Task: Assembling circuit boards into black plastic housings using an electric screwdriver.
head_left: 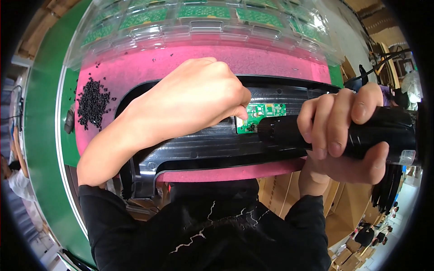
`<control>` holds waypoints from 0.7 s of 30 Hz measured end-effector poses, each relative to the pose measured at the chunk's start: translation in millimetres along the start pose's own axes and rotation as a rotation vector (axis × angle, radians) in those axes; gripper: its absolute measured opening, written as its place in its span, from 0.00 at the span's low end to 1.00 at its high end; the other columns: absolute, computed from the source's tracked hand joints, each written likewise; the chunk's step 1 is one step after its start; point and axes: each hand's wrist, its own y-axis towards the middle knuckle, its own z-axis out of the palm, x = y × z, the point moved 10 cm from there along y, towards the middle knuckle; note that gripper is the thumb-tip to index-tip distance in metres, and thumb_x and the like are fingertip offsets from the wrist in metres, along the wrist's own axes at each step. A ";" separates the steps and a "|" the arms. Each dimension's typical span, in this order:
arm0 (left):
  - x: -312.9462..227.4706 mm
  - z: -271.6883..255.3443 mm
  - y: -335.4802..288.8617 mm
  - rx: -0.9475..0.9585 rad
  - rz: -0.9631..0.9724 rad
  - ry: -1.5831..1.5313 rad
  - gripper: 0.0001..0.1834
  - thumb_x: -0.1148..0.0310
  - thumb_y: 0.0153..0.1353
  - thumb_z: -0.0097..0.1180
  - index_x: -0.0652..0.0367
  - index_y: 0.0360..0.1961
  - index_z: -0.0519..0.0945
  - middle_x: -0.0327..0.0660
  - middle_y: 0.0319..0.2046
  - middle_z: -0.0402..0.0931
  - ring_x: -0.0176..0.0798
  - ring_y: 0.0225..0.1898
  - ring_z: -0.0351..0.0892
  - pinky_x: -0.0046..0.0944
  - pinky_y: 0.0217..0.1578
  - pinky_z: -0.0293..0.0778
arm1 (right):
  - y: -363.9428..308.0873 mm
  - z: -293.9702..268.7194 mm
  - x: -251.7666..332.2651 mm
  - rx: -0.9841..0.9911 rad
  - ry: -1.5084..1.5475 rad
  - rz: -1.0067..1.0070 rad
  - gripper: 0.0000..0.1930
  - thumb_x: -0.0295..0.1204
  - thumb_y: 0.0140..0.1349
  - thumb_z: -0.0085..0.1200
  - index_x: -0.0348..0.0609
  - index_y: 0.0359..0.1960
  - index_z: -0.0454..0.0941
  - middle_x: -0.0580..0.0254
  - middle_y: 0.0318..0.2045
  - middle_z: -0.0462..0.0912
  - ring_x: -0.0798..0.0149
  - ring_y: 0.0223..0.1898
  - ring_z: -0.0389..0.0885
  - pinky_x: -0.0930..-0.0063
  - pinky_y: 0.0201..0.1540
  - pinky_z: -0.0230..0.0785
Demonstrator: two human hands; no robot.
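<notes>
My left hand (194, 101) presses curled on the black plastic housing (212, 144), steadying the small green circuit board (260, 116) seated there. My right hand (343, 131) grips the black electric screwdriver (343, 133) firmly. The board looks light, rigid and fragile; I'd hold it by the edges only.

Left hand (199, 97) covers the left end of the small green board (261, 115) and part of the black plastic part (217, 144) under it. Fingertips tucked out of sight. Tip of the black power tool (316, 131) too dark to make out against the board. Clear trays (203, 22) cut off at the top edge. Right hand (343, 131) hides the tool's middle.
</notes>
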 end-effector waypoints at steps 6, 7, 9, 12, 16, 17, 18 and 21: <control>2.3 -5.5 -1.4 -0.053 -0.023 0.076 0.12 0.65 0.54 0.65 0.64 0.24 0.80 0.45 0.18 0.75 0.51 0.27 0.77 0.48 0.31 0.71 | 1.1 5.3 -8.5 0.012 -0.053 0.001 0.21 0.48 0.62 0.55 0.46 0.43 0.65 0.71 0.21 0.72 0.74 0.17 0.67 0.77 0.24 0.62; 2.2 -6.9 -1.9 -0.056 -0.027 0.073 0.12 0.65 0.54 0.65 0.64 0.24 0.80 0.45 0.18 0.75 0.51 0.27 0.77 0.48 0.31 0.71 | 1.1 5.1 -9.1 0.006 -0.054 -0.006 0.21 0.48 0.62 0.55 0.46 0.43 0.65 0.71 0.21 0.72 0.74 0.17 0.67 0.77 0.25 0.62; 3.4 -6.6 -3.0 -0.041 -0.042 0.048 0.15 0.63 0.56 0.64 0.64 0.21 0.79 0.47 0.16 0.72 0.54 0.24 0.75 0.49 0.28 0.70 | 1.1 5.7 -10.7 0.005 -0.055 -0.010 0.21 0.48 0.62 0.55 0.46 0.43 0.65 0.71 0.21 0.72 0.74 0.17 0.67 0.77 0.25 0.61; 3.2 -10.4 -4.6 -0.105 -0.038 0.109 0.17 0.63 0.58 0.63 0.64 0.19 0.76 0.49 0.14 0.70 0.56 0.22 0.73 0.51 0.26 0.68 | 1.7 6.8 -10.5 0.012 -0.026 -0.029 0.21 0.48 0.62 0.55 0.46 0.43 0.65 0.71 0.21 0.72 0.74 0.17 0.67 0.77 0.25 0.61; 7.9 -11.7 -3.9 -0.144 -0.100 0.041 0.18 0.64 0.59 0.61 0.64 0.18 0.74 0.49 0.15 0.70 0.58 0.23 0.73 0.51 0.26 0.68 | 2.2 10.1 -9.7 0.042 -0.022 -0.029 0.21 0.47 0.61 0.56 0.45 0.44 0.66 0.71 0.20 0.72 0.74 0.17 0.68 0.77 0.24 0.62; 7.3 -11.7 -3.9 -0.151 -0.093 0.018 0.17 0.65 0.60 0.60 0.64 0.19 0.74 0.49 0.17 0.71 0.58 0.24 0.73 0.51 0.26 0.68 | 2.1 11.5 -10.0 0.048 -0.016 -0.025 0.21 0.46 0.60 0.57 0.45 0.44 0.66 0.71 0.20 0.73 0.74 0.16 0.68 0.77 0.23 0.62; 6.8 -11.7 -4.0 -0.157 -0.085 -0.005 0.16 0.67 0.60 0.59 0.64 0.20 0.73 0.49 0.18 0.72 0.58 0.24 0.73 0.51 0.27 0.68 | 2.2 12.0 -11.0 0.051 -0.015 -0.022 0.21 0.46 0.60 0.57 0.45 0.44 0.66 0.71 0.20 0.73 0.74 0.16 0.68 0.77 0.23 0.62; 6.9 -12.9 -6.3 -0.156 -0.095 -0.027 0.14 0.66 0.61 0.59 0.64 0.24 0.74 0.48 0.21 0.73 0.58 0.27 0.73 0.51 0.29 0.68 | 1.4 16.3 -13.3 0.064 -0.052 -0.001 0.21 0.46 0.59 0.59 0.46 0.42 0.65 0.71 0.20 0.74 0.74 0.16 0.69 0.78 0.23 0.63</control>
